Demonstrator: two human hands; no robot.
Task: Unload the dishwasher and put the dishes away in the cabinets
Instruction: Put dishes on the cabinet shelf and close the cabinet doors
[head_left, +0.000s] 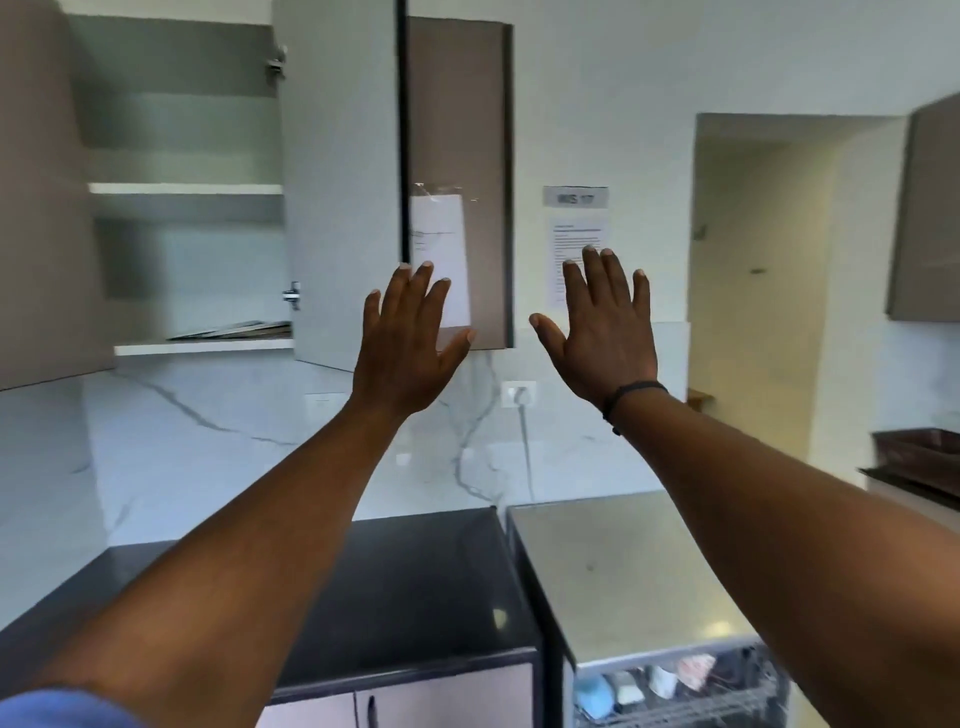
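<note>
Both arms are stretched out in front of me at chest height. My left hand (408, 338) is held up flat with its fingers spread and holds nothing. My right hand (605, 319), a dark band on its wrist, is spread the same way and is empty too. To the upper left a wall cabinet (187, 189) stands with its door (340, 182) swung out; some flat items (234, 330) lie on its bottom shelf. At the bottom right the dishwasher (623, 566) shows a pulled-out rack (685, 712) with several cups and dishes (597, 696).
A dark countertop (415, 582) runs below my left arm, with base cabinet doors under it. A shut brown wall cabinet (457, 130) with a taped paper is behind my left hand. Notices (576, 228) hang on the wall. A doorway (763, 280) opens at right, beside a brown tray (919, 452).
</note>
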